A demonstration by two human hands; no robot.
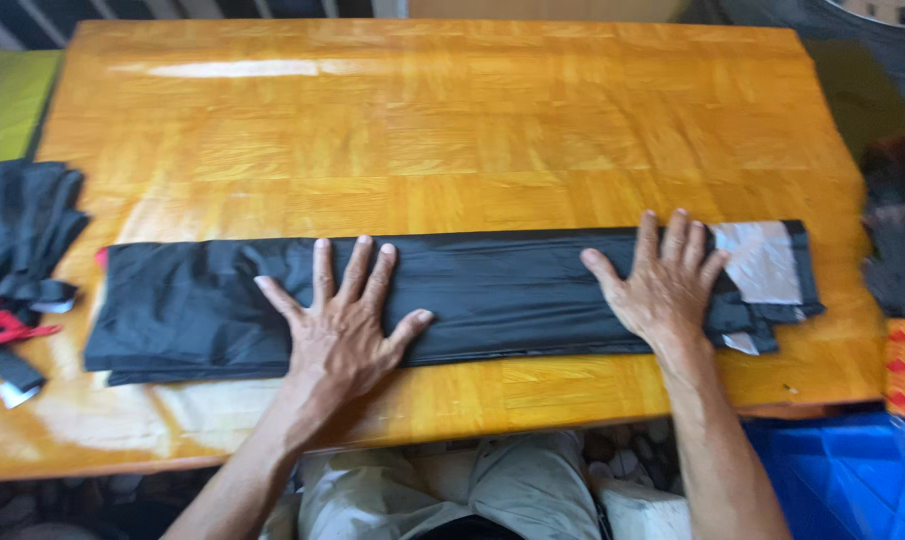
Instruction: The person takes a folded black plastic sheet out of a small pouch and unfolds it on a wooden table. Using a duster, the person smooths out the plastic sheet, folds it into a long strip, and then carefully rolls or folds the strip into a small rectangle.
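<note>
A long black folded cloth [502,290] lies flat across the near part of the wooden table [452,130]. Its right end shows a grey shiny lining patch [762,262]. My left hand [342,318] presses flat on the cloth left of the middle, fingers spread. Near the cloth's right end, my right hand [667,282] also rests flat with fingers apart, just beside the grey patch. Neither hand grips anything.
A pile of black cloth with red trim [17,270] sits at the table's left edge. A dark feather duster with a striped orange handle [897,300] lies at the right edge. A blue plastic crate [852,475] stands below right. Green surface [7,100] lies at far left.
</note>
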